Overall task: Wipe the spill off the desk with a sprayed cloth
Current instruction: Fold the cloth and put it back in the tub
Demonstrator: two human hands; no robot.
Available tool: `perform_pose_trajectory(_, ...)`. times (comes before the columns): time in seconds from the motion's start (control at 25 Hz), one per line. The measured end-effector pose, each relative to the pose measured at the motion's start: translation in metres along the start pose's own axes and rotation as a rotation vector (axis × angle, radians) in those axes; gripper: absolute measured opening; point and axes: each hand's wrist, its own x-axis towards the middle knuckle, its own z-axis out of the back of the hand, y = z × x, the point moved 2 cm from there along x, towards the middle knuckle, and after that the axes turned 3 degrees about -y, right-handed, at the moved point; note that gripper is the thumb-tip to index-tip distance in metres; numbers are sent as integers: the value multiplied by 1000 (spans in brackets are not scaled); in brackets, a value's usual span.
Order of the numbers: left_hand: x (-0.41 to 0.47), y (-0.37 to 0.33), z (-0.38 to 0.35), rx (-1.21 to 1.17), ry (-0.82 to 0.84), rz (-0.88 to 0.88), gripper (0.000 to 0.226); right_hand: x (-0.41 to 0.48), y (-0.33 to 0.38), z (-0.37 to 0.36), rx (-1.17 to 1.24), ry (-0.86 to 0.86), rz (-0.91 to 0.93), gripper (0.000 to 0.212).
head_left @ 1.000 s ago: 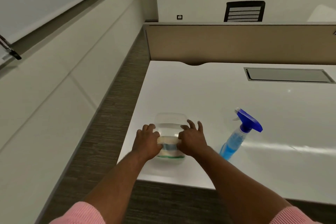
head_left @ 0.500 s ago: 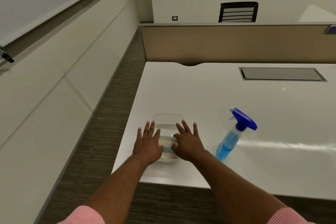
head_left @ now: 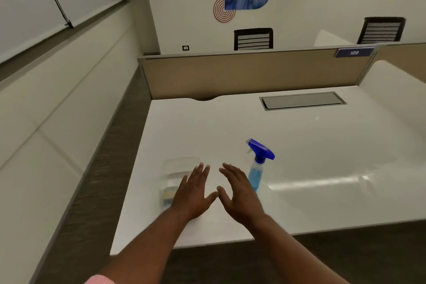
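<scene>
the left hand (head_left: 193,193) and right hand (head_left: 239,196) are hovering over the desk (head_left: 322,157), fingers spread, holding nothing. the spray bottle (head_left: 258,166) is standing upright, with the right hand just left of it and nearer. the clear box (head_left: 177,166), probably holding the folded cloth (head_left: 169,193), is sitting farther left of the spray bottle, beyond the left hand.

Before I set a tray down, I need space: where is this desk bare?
Bare: the wide stretch of desk right of the spray bottle, up to the cable hatch, and the strip between the clear container and the partition. Crowded: the front left, where container, left hand, right hand and bottle cluster.
</scene>
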Motion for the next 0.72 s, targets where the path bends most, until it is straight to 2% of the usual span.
perform_pose_trajectory(0.24, 18, -75, -21, -110, 40, -47, 89, -22, -37, 51, 60, -219, -24, 44)
perform_pose_trajectory(0.44, 31, -114, -37, -277, 97, 60, 94, -20, -71, 73, 87, -324, -76, 33)
perform_pose_trajectory(0.56, 39, -129, -47, -305, 106, 129, 91, -9, -88, 79, 93, -261, -171, 43)
perform_pose_trajectory(0.72, 42, -140, -54, -343, 40, 203, 69, 8, -102, 77, 135, -60, -174, 68)
